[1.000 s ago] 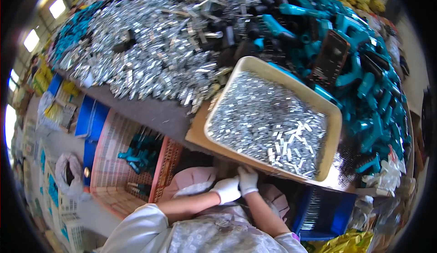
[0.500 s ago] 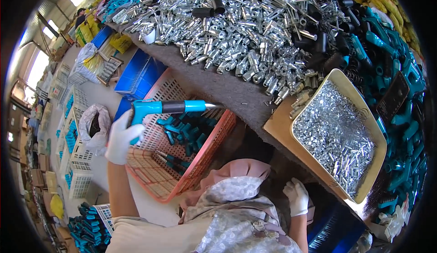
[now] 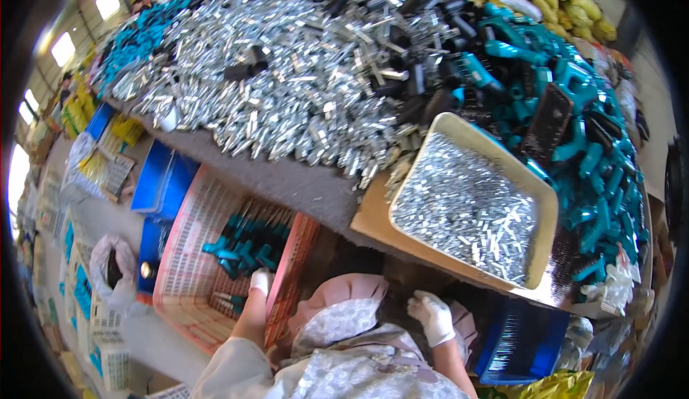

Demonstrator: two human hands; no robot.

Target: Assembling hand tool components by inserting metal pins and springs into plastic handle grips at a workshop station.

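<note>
My left hand [image 3: 261, 282], in a white glove, reaches into the right side of the pink plastic basket [image 3: 188, 209]. Its fingers are mostly hidden, and whether it holds anything does not show. Close beyond it lies a heap of teal and black pistol-grip tools [image 3: 244, 245] with thin metal shafts. A few more such tools [image 3: 228, 300] lie nearer me in the basket. Above my lap, beside the table's front edge, hovers my right hand [image 3: 432, 318], also gloved in white. Its fingers are loosely bent and apart, with nothing visible in them.
Metal fittings [image 3: 287, 76] cover the dark table [image 3: 287, 176]. A cream tray [image 3: 545, 234] of small metal pieces stands at its front right, near teal handle parts [image 3: 596, 176]. One blue bin [image 3: 484, 370] sits low right; blue crates [image 3: 154, 176] stand beyond the basket.
My left hand has come down and right from above the basket's left side into it; the teal pistol-grip tool it held up is no longer distinguishable. The view has turned rightward.
</note>
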